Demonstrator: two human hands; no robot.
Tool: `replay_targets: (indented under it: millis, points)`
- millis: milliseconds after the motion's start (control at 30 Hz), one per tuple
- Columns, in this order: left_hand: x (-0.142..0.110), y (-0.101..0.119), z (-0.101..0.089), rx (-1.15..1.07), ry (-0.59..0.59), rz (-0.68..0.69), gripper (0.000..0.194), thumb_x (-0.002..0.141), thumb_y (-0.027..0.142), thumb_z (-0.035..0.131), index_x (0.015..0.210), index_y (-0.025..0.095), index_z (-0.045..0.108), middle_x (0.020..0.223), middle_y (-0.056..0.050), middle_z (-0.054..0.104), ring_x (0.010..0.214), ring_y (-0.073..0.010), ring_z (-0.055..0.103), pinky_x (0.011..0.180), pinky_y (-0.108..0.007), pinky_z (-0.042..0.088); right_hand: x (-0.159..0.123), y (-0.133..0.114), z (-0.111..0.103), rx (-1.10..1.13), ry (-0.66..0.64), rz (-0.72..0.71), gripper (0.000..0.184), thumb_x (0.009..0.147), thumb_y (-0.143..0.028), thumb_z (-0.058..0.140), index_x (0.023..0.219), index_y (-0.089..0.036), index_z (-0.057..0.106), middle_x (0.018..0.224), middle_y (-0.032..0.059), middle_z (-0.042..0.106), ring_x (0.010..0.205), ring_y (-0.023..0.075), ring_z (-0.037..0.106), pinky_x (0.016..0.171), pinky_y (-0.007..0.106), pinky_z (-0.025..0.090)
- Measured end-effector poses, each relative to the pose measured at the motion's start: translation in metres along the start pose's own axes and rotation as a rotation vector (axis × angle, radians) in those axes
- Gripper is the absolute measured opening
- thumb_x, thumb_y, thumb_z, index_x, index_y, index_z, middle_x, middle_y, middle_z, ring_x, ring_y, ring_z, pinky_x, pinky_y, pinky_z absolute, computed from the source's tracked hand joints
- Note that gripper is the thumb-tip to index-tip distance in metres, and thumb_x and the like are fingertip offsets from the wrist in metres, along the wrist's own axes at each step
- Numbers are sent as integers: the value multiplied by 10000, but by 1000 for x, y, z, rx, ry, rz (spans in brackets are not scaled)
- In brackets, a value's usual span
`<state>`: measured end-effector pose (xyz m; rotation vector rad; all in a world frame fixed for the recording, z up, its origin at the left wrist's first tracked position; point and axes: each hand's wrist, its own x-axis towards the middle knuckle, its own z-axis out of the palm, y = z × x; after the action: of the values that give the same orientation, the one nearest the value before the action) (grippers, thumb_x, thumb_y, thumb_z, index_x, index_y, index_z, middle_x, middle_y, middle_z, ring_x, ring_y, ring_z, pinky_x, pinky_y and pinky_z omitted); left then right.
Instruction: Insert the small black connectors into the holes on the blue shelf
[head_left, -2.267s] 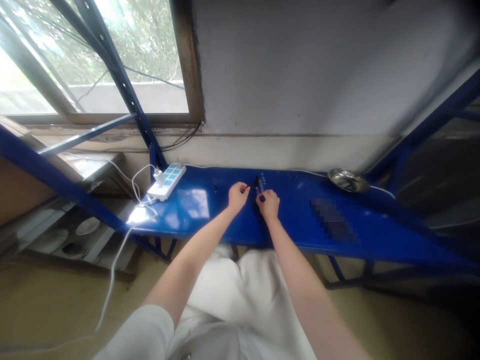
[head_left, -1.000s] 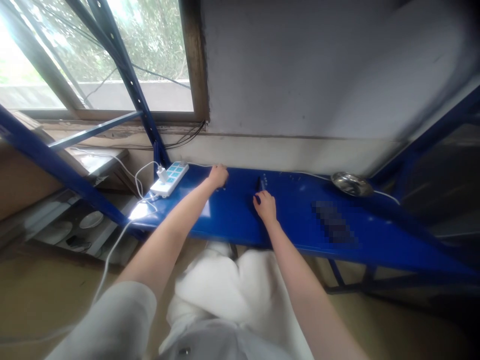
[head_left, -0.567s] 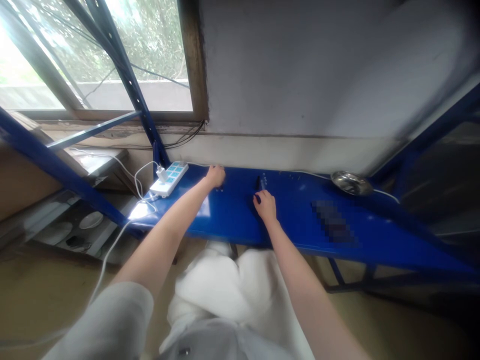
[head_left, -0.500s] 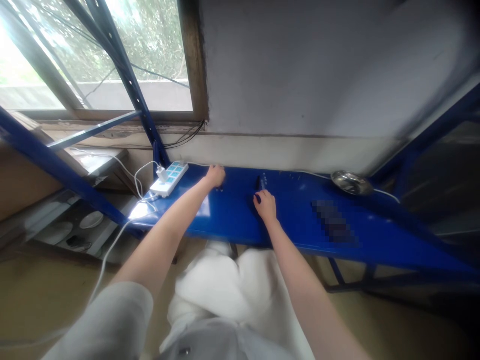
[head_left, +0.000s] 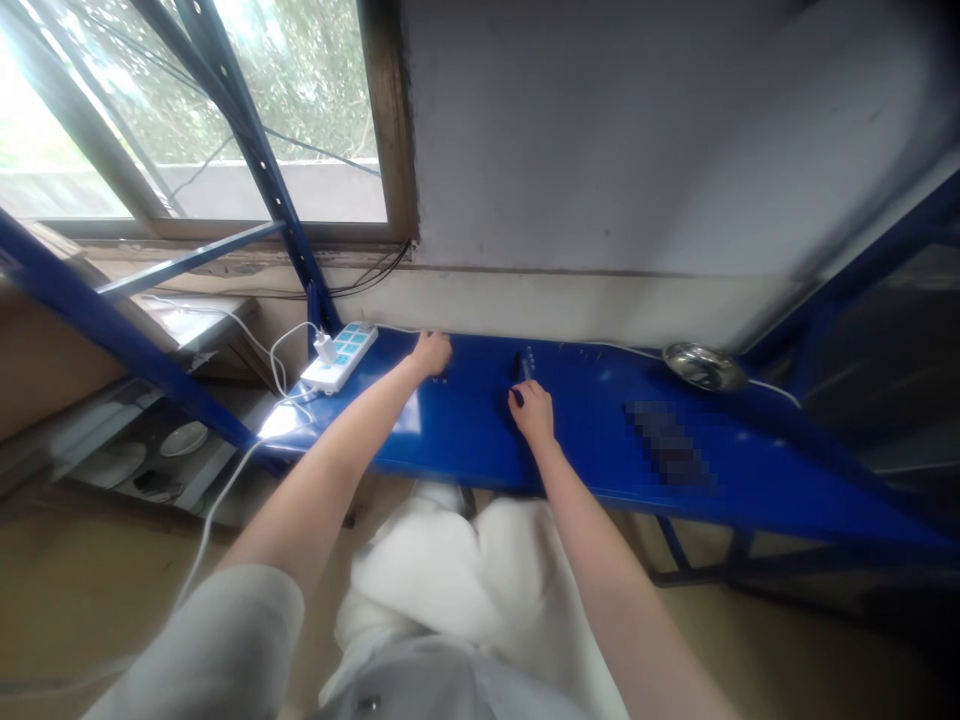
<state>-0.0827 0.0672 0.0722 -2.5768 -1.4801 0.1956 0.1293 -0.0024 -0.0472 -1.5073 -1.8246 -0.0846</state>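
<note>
My left hand point(head_left: 433, 352) reaches to the back of the blue table point(head_left: 465, 430). Its fingers bend down to the surface and are partly hidden behind the hand. Whatever they grip, if anything, cannot be made out. A few tiny pieces point(head_left: 439, 380) lie right by it. Farther right, my right hand point(head_left: 534, 408) rests low over the table with thumb and fingers curled together, and its contents are hidden. Just beyond its fingertips lie a small dark stick-like object point(head_left: 517, 365) and a row of small clear pieces point(head_left: 529, 361).
At the left end sits a white power strip point(head_left: 341, 358) with a plugged-in charger and cable. Toward the right are a shiny metal bowl-like dish point(head_left: 703, 367) and a blurred-out flat object point(head_left: 670, 445). Tiny bits point(head_left: 589, 352) lie near the wall. Blue uprights point(head_left: 262, 170) frame the table.
My left hand has left the spot beside my right hand and moved left to the table's back. For the last second both hands have stayed almost still.
</note>
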Motion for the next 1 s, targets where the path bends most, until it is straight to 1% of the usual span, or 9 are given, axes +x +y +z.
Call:
replay_targets:
  millis: [367, 533, 733, 1000]
  points:
    - [0, -3, 3, 0, -6, -16, 219, 711, 98, 476, 818, 132, 664, 1062, -134, 568, 1030, -266, 439, 844, -400, 321, 0, 6, 5, -7, 35, -13, 250, 854, -258, 388, 877, -161, 617, 897, 96, 598, 806, 198, 543, 697, 334, 408]
    - [0, -3, 3, -4, -1, -10, 220, 713, 95, 477, 826, 135, 662, 1067, -124, 571, 1033, -260, 443, 865, -410, 315, 0, 4, 4, 6, 32, -10, 261, 859, -270, 382, 875, -162, 619, 900, 100, 599, 810, 204, 545, 701, 345, 415]
    - [1, -4, 3, -40, -29, -50, 190, 698, 120, 528, 831, 177, 652, 1060, -90, 571, 1046, -245, 432, 891, -412, 303, -1, 1, 1, 24, 21, 5, 266, 864, -267, 378, 893, -159, 620, 923, 96, 600, 822, 200, 545, 716, 345, 424]
    - [0, -6, 4, -92, -17, -64, 152, 677, 154, 597, 816, 174, 654, 1041, -95, 571, 1057, -266, 431, 899, -426, 284, -1, -1, -1, -10, 2, 44, 264, 863, -251, 373, 897, -155, 617, 918, 99, 594, 837, 202, 532, 729, 338, 404]
